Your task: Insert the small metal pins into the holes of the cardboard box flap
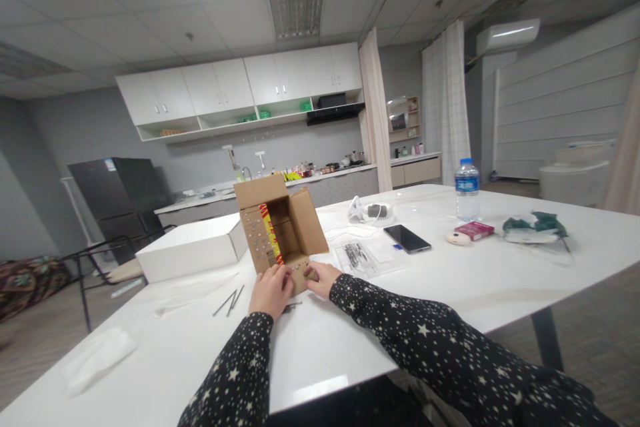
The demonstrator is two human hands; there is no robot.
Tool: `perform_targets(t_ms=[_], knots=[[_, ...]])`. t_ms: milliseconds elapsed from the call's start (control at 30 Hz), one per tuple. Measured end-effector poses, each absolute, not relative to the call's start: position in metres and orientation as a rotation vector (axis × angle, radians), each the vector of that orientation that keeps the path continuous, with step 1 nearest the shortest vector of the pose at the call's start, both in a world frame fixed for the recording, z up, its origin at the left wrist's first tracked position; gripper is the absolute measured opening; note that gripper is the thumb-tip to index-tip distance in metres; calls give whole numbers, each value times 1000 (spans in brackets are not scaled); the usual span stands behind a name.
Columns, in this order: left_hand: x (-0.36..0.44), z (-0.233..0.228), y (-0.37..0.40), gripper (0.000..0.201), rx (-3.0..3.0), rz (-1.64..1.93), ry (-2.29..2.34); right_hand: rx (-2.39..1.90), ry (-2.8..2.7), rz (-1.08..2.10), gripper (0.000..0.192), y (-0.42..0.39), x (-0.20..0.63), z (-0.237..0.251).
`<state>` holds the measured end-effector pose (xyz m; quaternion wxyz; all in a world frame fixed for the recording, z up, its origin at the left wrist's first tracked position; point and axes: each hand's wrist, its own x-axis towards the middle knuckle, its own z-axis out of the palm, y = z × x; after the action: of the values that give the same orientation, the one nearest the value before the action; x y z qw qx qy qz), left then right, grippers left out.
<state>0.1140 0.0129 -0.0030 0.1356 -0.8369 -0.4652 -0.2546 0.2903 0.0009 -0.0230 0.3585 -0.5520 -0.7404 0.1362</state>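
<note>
A brown cardboard box stands on the white table with its opening toward me and its flaps spread. Red and yellow tape runs down its left panel, which is dotted with small shiny specks. My left hand has its fingers curled at the lower left of the front flap. At that flap's right edge, my right hand is closed in a pinch on the cardboard. Long thin metal pieces like screws or nails lie left of my left hand, and another dark one lies partly behind it.
A white box sits behind on the left. To the right are a clear bag of dark slim pieces, a phone, a white cable device, a magenta packet and a water bottle. Crumpled white plastic lies front left.
</note>
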Motion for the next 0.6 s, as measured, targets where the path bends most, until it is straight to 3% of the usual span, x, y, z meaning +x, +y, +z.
perform_targets(t_ms=[600], knots=[[113,-4,14,21,-2279,-718,-1429,-1427,-1935,359,25,2,290,-24]])
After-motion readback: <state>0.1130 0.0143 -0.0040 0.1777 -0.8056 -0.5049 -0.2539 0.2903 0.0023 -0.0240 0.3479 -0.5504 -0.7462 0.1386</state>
